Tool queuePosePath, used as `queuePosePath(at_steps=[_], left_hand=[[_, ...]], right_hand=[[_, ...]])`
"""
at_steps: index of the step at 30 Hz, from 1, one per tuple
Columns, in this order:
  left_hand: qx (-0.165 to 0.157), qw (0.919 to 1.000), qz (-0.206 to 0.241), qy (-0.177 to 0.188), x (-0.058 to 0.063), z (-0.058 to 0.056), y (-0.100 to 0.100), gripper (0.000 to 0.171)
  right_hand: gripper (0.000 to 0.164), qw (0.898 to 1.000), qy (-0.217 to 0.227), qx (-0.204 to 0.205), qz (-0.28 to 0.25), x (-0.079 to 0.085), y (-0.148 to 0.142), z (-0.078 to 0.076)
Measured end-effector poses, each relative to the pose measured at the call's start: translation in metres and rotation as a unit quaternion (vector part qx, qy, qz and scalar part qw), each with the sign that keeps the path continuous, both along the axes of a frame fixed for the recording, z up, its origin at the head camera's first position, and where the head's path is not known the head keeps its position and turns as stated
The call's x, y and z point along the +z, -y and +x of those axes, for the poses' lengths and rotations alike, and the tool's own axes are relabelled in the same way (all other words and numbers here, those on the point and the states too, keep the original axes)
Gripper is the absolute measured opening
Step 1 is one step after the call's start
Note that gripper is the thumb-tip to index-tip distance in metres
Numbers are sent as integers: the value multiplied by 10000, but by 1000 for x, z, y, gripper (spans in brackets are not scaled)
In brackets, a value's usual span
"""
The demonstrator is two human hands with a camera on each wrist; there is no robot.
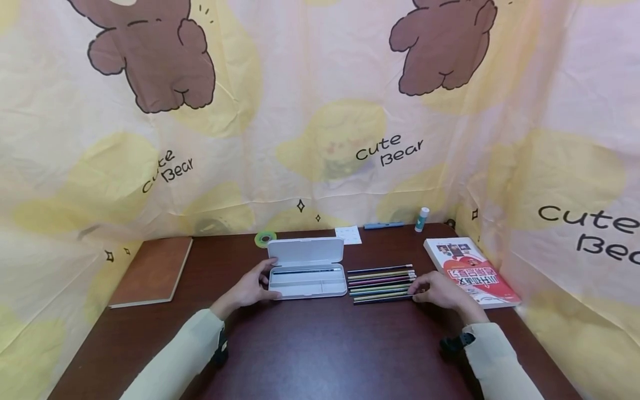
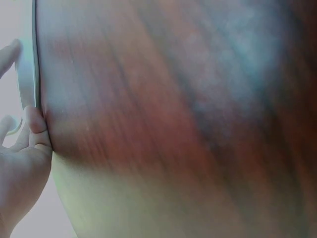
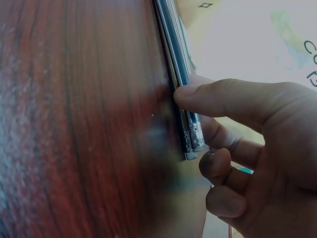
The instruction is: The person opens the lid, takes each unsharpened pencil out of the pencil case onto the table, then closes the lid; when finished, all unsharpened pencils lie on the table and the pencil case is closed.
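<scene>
A white pencil case lies open on the table, its lid tilted back. Along its rear compartment lies one pencil. My left hand holds the case by its left side, thumb at the front corner and fingers near the hinge; the left wrist view shows the thumb against the case's edge. Right of the case, several pencils lie side by side. My right hand pinches the nearest at their right end; in the right wrist view the thumb presses a dark pencil near its metal ferrule.
A brown notebook lies at the left, a red and white book at the right, close behind my right hand. Along the back are a green tape roll, a white paper, a blue pen and a glue stick. Printed curtains surround the table.
</scene>
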State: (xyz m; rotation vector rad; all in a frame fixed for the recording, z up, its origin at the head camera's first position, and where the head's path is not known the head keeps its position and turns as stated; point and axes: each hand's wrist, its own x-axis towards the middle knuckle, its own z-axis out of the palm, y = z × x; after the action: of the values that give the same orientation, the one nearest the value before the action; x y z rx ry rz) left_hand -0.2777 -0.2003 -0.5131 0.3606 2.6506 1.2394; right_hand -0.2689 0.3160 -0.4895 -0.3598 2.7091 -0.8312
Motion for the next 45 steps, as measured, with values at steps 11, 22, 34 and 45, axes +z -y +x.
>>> queuePosePath(at_steps=[11,22,34,45], left_hand=[[-38,10000,-35,-73,1,-1,0,97],[-32,9999,-51,-91,-1,-1,0,98],[-27,10000,-23,-92,-1,1,0,98],[-10,10000,12,-61,0,1,0,98]], right_hand=[[10,9999,-8,-106,8,1,4,-4],[13,9989,-367,266,-77,13,34,-19],[20,9963,-466,502,-517,20,84,-36],[17,9939,-598,773,-514,14,133,-46]])
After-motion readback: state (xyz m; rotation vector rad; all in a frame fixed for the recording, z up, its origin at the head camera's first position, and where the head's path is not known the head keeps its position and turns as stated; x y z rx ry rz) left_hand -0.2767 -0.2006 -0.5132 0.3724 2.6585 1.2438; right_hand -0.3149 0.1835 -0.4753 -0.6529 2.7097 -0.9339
